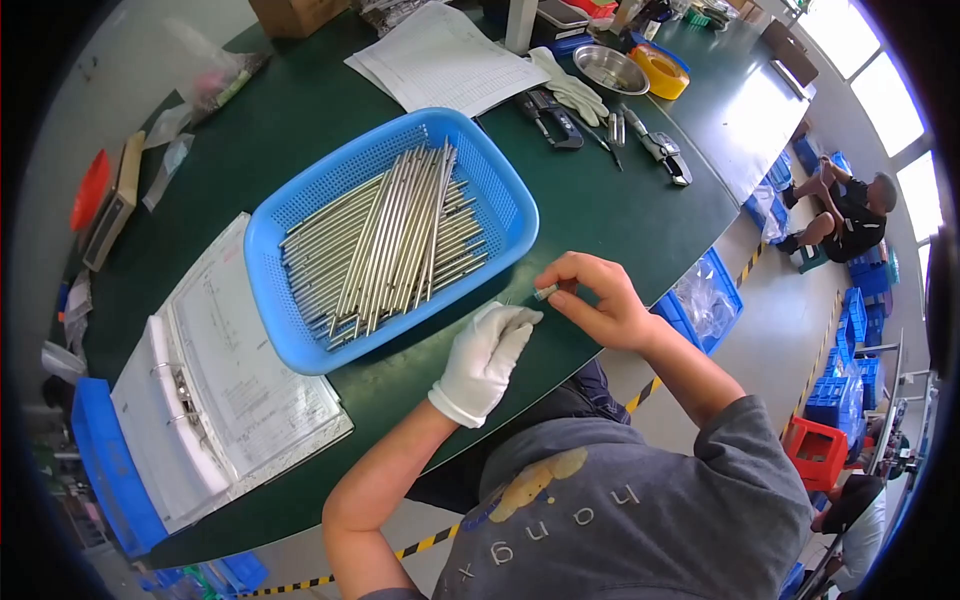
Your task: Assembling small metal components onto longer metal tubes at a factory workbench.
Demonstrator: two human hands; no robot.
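Observation:
My left hand [484, 358], in a white glove, is closed at the near edge of the green table. A thin tip shows above its fingers, but I cannot make out what they hold. Bare, my right hand [603, 300] pinches a small silvery cylinder [546, 292] between thumb and forefinger, close to the gloved fingertips. Just beyond both hands stands a blue perforated plastic basket [520, 215]. Inside it lie many slim metal rods [395, 235], one bundle heaped slantwise over a lower layer.
A ring binder with papers [240, 390] lies left of the basket. Past the basket are loose sheets [445, 62], a micrometer [550, 120], white gloves [570, 85], a steel bowl [610, 70] and a digital gauge [663, 148]. A seated person [855, 220] is far right.

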